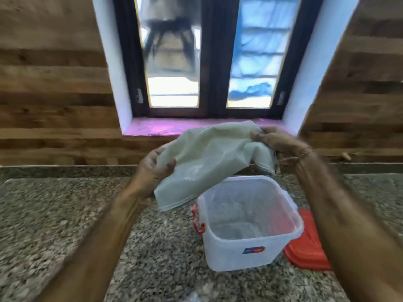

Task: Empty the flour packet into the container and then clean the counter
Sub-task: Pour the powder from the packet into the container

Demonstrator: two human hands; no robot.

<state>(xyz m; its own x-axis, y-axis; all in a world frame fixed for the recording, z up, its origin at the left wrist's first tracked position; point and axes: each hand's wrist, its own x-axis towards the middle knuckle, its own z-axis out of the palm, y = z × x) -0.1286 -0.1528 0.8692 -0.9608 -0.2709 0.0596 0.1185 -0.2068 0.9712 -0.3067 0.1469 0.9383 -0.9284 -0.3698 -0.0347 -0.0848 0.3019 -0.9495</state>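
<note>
**Both hands hold the flour packet over the open container**

The left hand (156, 165) grips the lower left end of the flour packet (209, 162), thumb curled over the front of the plastic and fingers behind it. The right hand (277, 141) pinches the upper right end, fingers bunched tight on gathered plastic. A thin thread band (305, 152) circles the right wrist. Neither hand touches anything else.

The packet is a pale, translucent plastic bag stretched slantwise between the hands, right end higher than left. It hangs in the air above the rear and left of the container, and its low corner droops just beside the container's left rim. No print shows on it. How much flour is inside cannot be told.

The container (229, 253) is a square tub of clear-white plastic, standing upright and open on the counter (65, 214). A red clasp (198, 221) sits on its left wall. A small blue-and-red label (253, 250) is on the near wall, its writing too blurred to read. The inside looks pale and cloudy; whether flour lies at the bottom is unclear.

A red lid (309, 247) lies flat on the speckled granite, touching the tub's right side. Behind the counter are a wood-panelled wall (54, 83), a pink sill (157, 127) and a dark-framed window (209, 57).
</note>
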